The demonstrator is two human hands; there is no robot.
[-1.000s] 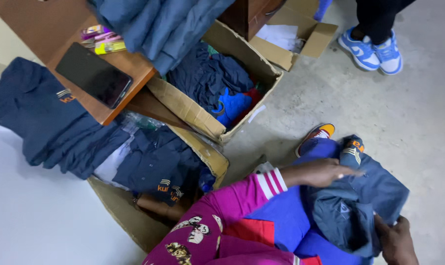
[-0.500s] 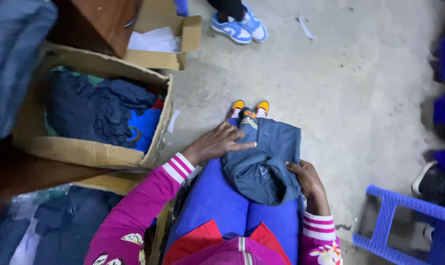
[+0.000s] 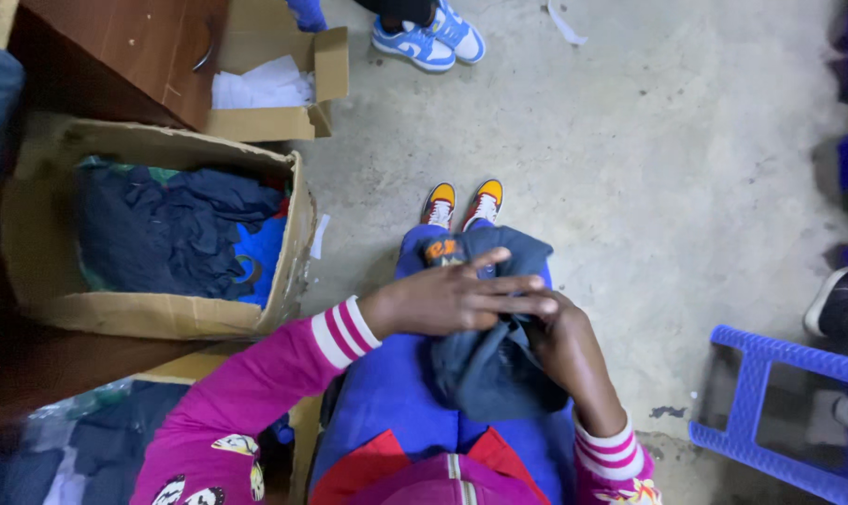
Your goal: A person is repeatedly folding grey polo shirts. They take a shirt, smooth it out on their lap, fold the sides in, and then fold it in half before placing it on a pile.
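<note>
Seated person, viewed from above, with a dark blue garment point(image 3: 485, 360) bunched on the lap over blue trousers point(image 3: 386, 411). The left hand point(image 3: 447, 299) lies flat across the top of the garment, fingers extended toward the right and pressing the cloth down. The right hand point(image 3: 564, 341) is closed on the garment's right side, fingers buried in the fold. An orange printed patch point(image 3: 442, 250) shows at the garment's far edge, toward the knees.

Change noted: half a second ago the garment lay spread longer down the legs, the left hand resting near its far end and the right hand at its lower right edge. Now the cloth is drawn into a thicker, shorter bundle and the two hands have come together over it. Judgement: a fold has been made and is being pressed or gathered; the garment is not yet released.

Surroundings: an open cardboard box point(image 3: 293, 271) stands on the concrete floor point(image 3: 648, 159) to the person's left, holding dark blue and bright blue clothing (contents loosely heaped). A smaller carton point(image 3: 326, 70) with white paper sits beyond it. Another person's blue and white sneakers point(image 3: 428, 37) are at the top edge. A blue plastic stool point(image 3: 770, 402) stands at the right.
</note>
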